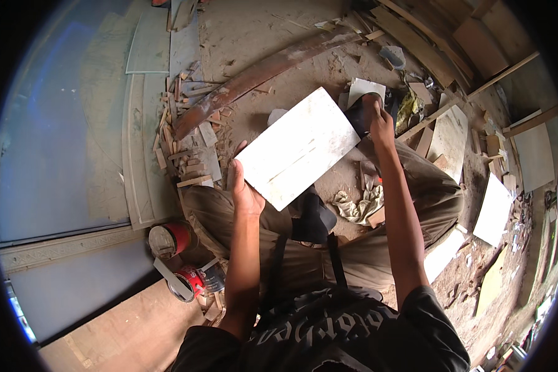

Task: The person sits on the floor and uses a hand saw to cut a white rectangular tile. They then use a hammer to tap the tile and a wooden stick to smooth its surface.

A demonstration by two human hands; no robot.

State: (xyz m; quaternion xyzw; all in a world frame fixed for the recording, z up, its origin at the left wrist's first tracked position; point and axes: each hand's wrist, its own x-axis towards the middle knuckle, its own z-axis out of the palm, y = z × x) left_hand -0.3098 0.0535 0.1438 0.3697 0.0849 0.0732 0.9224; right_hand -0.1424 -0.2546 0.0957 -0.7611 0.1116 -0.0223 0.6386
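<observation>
My left hand [245, 186] grips the lower left end of a white rectangular board [301, 149], its thumb on the upper face. The board is tilted above my crossed legs, with dark scuffs and line marks across it. Beyond its right end, my right hand [382, 121] is closed around a dark piece with a reddish-brown face [368, 104]. What kind of thing that is, I cannot make out. Just behind it lies a smaller white piece [366, 88]. Below the board shows a dark shoe [314, 217] on my foot.
Two red-sided tins [178, 237] stand left of my knee, a flat strip across one. A long curved brown timber [254, 77] lies ahead, with wood offcuts [195, 164] at its left. A crumpled cloth [358, 204] lies between my legs. White boards [493, 211] and planks crowd the right.
</observation>
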